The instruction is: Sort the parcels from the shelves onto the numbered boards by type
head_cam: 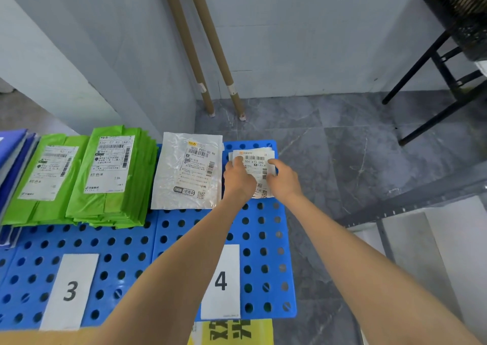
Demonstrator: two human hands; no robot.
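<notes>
- Lying at the far right corner of the blue perforated plastic board (263, 252) marked 4, the small stack of white labelled parcels (257, 160) is right under both hands, its long axis pointing away from the person.
- The left hand (238, 178) pinches its left edge and the right hand (283, 179) its right edge, thumbs on top; both are equally near.
- Just left, with a narrow gap, lies a large white crinkled plastic mailer (188, 170); further left are 2 piles of green plastic mailers (113, 170).
- Nothing blocks the stack, though the board's right edge is close.
</notes>
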